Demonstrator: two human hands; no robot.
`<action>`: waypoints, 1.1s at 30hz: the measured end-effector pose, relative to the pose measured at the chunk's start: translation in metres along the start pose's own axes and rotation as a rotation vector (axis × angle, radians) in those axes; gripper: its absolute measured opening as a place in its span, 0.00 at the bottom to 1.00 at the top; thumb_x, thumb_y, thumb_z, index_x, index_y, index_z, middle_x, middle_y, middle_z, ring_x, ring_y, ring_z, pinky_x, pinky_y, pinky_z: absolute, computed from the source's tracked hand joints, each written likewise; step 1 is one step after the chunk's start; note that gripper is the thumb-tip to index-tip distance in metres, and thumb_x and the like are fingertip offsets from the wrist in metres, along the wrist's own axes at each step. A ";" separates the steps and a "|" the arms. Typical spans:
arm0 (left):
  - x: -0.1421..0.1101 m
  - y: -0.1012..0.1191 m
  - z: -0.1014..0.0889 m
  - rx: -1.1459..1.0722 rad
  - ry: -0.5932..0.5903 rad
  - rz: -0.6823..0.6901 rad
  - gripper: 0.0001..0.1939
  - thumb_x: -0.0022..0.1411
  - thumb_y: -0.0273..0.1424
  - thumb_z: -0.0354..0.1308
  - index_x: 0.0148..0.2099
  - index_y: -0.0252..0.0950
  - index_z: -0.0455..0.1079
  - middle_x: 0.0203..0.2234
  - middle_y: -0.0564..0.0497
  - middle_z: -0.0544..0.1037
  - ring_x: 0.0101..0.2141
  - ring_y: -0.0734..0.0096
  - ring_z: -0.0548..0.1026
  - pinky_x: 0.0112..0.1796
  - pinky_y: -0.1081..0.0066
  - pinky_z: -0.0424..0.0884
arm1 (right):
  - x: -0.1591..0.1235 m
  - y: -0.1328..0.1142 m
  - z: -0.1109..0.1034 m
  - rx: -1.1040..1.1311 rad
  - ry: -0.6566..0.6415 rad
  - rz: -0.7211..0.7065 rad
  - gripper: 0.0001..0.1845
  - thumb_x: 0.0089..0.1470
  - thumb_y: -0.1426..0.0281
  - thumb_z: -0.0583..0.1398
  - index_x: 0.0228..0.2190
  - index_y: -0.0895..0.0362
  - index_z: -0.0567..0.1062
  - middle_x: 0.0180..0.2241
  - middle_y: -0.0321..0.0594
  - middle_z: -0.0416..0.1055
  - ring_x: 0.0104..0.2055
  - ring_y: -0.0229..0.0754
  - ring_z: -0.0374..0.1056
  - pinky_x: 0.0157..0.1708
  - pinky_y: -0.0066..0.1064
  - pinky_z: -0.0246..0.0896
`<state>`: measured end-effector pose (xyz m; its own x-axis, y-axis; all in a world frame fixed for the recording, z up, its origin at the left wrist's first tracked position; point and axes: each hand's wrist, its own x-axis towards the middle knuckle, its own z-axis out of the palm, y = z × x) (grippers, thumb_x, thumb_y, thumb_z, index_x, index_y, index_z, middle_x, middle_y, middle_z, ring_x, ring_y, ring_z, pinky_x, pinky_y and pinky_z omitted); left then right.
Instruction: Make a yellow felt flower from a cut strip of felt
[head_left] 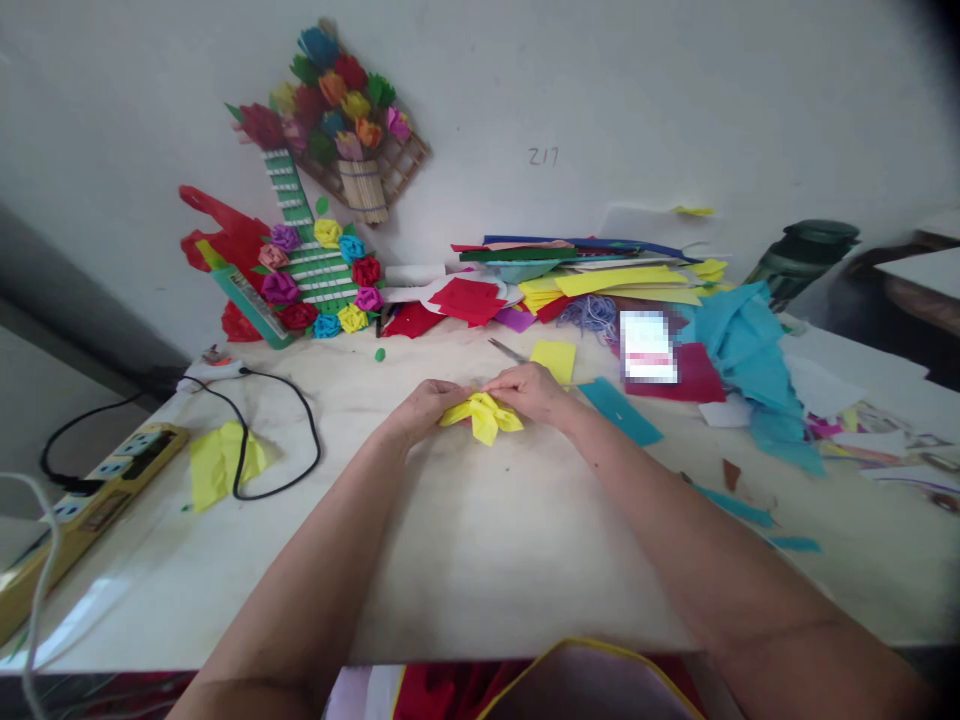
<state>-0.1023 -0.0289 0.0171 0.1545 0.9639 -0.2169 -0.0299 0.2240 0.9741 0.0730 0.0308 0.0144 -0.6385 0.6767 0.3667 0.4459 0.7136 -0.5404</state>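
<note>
A yellow paper flower (484, 417) with spread petals is held just above the middle of the white table. My left hand (429, 408) grips its far left side, fingers closed and pressed toward the centre. From the right, my right hand (531, 390) pinches the flower's far edge, the fingertips of both hands nearly meeting. Part of the flower is hidden by the fingers. Just beyond my right hand lie scissors (508, 351), partly covered, and a yellow paper square (553, 360). A blue paper strip (621, 412) rests beside my right wrist.
At the left are a power strip (112, 475), a black cable (319, 440) and a crumpled yellow sheet (225, 465). A flower-covered paper guitar (319, 265) and a glue bottle (247, 305) lean at the back. Stacked coloured paper (615, 285) and a dark bottle (806, 260) stand along the wall.
</note>
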 end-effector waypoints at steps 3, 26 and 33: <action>0.000 0.000 -0.001 0.106 0.031 0.038 0.15 0.41 0.38 0.60 0.25 0.30 0.70 0.19 0.50 0.71 0.21 0.76 0.67 0.25 0.75 0.63 | 0.000 -0.005 0.000 -0.020 -0.003 0.005 0.09 0.45 0.70 0.57 0.30 0.51 0.77 0.29 0.33 0.74 0.32 0.35 0.68 0.30 0.26 0.61; 0.000 -0.002 0.002 0.289 0.112 0.174 0.18 0.43 0.43 0.56 0.26 0.30 0.67 0.17 0.54 0.66 0.20 0.79 0.61 0.22 0.77 0.56 | 0.000 0.001 0.006 -0.139 0.106 -0.114 0.09 0.48 0.68 0.55 0.30 0.50 0.76 0.29 0.32 0.73 0.31 0.33 0.67 0.28 0.25 0.57; 0.006 -0.004 0.000 0.419 0.169 0.231 0.15 0.44 0.40 0.55 0.24 0.31 0.65 0.16 0.56 0.64 0.18 0.80 0.60 0.21 0.77 0.54 | -0.001 -0.002 0.007 -0.146 0.098 -0.089 0.10 0.47 0.68 0.55 0.29 0.51 0.76 0.31 0.33 0.74 0.31 0.35 0.67 0.28 0.25 0.58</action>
<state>-0.1017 -0.0242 0.0118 0.0281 0.9990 0.0336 0.3598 -0.0415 0.9321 0.0678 0.0274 0.0100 -0.6181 0.6193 0.4842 0.4816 0.7851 -0.3893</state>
